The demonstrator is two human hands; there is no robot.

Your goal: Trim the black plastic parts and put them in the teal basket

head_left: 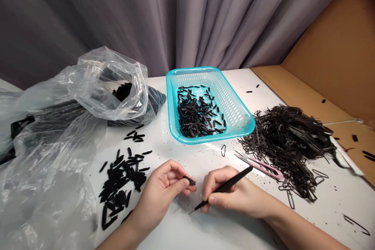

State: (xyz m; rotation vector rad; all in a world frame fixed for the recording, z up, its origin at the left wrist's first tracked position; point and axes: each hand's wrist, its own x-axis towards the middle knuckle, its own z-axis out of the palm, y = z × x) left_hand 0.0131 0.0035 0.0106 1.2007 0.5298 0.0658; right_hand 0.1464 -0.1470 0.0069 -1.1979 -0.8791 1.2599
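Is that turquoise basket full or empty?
Partly filled: small black pieces cover the left of the basket floor; the right side is bare.

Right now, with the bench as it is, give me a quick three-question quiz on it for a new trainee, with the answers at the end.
1. True or false: the turquoise basket is empty.
2. What does the right hand hold? A. pink snips. B. black tweezers. C. a plastic bag.
3. Short answer: what does the left hand pinch between thumb and forefinger?

Key
1. False: black pieces lie in it.
2. B.
3. A small black piece.
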